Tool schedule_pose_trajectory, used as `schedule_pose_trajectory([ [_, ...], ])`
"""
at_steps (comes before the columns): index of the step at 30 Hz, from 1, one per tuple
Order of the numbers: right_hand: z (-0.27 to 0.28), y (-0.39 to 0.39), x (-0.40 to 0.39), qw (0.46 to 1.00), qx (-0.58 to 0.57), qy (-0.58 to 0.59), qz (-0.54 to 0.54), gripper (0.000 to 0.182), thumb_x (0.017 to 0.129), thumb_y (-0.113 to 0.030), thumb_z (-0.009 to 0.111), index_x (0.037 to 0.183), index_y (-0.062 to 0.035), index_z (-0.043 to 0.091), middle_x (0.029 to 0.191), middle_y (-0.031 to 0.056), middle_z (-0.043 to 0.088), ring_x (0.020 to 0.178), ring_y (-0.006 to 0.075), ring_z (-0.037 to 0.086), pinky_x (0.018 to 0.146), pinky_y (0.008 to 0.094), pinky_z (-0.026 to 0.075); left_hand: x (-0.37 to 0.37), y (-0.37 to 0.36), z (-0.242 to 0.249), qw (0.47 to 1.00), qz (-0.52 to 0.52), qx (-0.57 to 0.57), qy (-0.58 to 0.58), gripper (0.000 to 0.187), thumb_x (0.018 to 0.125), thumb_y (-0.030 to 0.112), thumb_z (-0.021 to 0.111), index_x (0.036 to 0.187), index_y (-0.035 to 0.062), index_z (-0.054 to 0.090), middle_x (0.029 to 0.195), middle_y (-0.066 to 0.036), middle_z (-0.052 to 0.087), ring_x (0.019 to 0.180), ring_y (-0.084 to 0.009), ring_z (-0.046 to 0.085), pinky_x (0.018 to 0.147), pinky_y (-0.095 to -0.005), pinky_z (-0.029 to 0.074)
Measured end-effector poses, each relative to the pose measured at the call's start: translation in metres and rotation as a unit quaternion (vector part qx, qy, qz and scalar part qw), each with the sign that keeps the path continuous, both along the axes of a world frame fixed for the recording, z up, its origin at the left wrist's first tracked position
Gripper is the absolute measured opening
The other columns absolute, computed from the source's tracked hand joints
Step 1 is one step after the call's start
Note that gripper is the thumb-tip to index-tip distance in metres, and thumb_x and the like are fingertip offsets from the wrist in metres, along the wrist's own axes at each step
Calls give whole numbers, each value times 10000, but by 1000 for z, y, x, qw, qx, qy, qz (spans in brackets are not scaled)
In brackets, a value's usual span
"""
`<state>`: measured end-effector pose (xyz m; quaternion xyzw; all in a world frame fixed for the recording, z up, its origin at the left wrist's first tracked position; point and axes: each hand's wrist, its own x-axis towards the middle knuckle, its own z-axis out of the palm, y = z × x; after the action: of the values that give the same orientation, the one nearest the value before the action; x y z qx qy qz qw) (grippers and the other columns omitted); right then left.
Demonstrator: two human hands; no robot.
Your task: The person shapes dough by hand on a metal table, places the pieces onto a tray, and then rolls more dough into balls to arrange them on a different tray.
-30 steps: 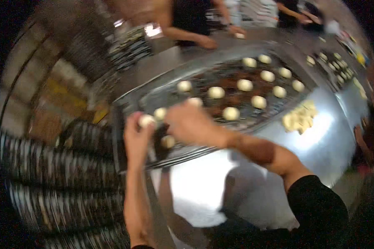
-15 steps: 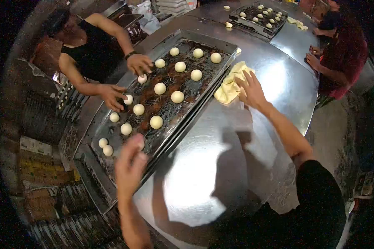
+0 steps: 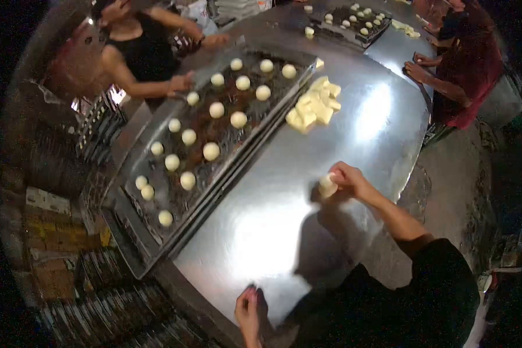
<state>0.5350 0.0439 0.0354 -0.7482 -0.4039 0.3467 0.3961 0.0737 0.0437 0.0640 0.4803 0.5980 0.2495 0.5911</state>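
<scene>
My right hand (image 3: 348, 181) pinches a small pale dough piece (image 3: 327, 187) just above the shiny metal table (image 3: 284, 191). Low in the view, my left hand (image 3: 249, 310) is near the table's front edge, its fingers drawn together; whether anything is between them is too small to tell. A heap of cut dough pieces (image 3: 315, 105) lies on the table beside the long dark tray (image 3: 226, 185). Several round dough balls, one of them at the tray's near end (image 3: 165, 218), sit spaced out on that tray.
Across the tray stands a person in a black top (image 3: 145, 55), hands at its far edge. Another person in dark red (image 3: 475, 69) works at the right side. A second tray of dough balls (image 3: 359, 39) stands at the back.
My right hand has left the dough heap and come nearer with a piece. My left hand has moved from the tray down to the front. The person opposite has drawn both hands back.
</scene>
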Motion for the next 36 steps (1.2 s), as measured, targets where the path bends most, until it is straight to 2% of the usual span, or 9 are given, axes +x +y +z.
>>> schedule_pose_trajectory([
  [8,3,20,-54,959,34,-271,78,273,907,-248,636,1065,-37,566,970,90,587,876,167,570,754,318,486,188,62,-58,966,-160,21,-204,395,975,195,559,1318,15,480,1160,-107,602,969,-149,596,832,-312,509],
  [12,26,-3,-106,936,36,339,87,295,870,-127,671,1099,-19,520,948,76,625,773,152,619,644,264,517,183,55,-32,871,-138,-257,-396,552,1026,469,328,1377,52,417,1308,-118,522,1182,-278,524,911,-494,502],
  [22,33,-87,-212,868,119,482,28,241,924,-95,586,1097,23,468,978,148,623,862,205,644,763,294,550,12,-52,-10,942,128,-25,-309,195,972,168,547,1035,-11,504,970,-150,622,836,-210,650,660,-302,571],
  [28,16,-109,-151,964,-20,265,16,284,951,-187,539,1154,8,574,1012,125,640,959,207,627,817,285,517,-49,-54,-14,988,99,20,-120,244,970,239,545,1063,16,580,899,-90,619,761,-163,596,648,-305,497],
  [30,-25,-108,-130,945,41,-276,170,294,922,-159,575,1159,14,591,1046,160,635,1018,281,602,898,342,482,-54,-51,-58,952,-37,198,228,267,930,217,581,1032,-28,607,868,-87,612,753,-172,584,670,-322,482],
  [32,-2,-84,-155,984,52,-119,125,315,872,-144,624,1159,-15,607,1086,176,628,1048,325,585,948,385,453,-21,-50,-38,971,5,184,151,264,902,200,603,1020,-37,614,852,-102,616,747,-204,592,681,-333,484],
  [34,-55,-90,-163,904,292,-55,307,322,832,-106,645,1151,-71,622,1190,150,603,1121,304,555,988,388,433,-9,-57,-55,940,-75,295,155,193,845,139,631,957,-17,636,805,-144,609,704,-313,589,679,-393,481],
  [35,-71,-92,-162,905,-115,-125,389,366,800,-87,665,1163,-90,620,1261,140,577,1150,297,542,998,408,429,-27,-56,-75,829,-269,416,262,113,822,112,637,889,21,638,784,-152,593,727,-335,586,664,-422,460],
  [36,-97,-115,-148,763,171,-430,452,373,763,-104,690,1133,-100,640,1269,117,588,1161,302,544,1004,422,431,-38,-54,-70,753,-361,473,282,84,799,113,653,841,50,615,792,-125,583,764,-301,572,679,-434,433],
])
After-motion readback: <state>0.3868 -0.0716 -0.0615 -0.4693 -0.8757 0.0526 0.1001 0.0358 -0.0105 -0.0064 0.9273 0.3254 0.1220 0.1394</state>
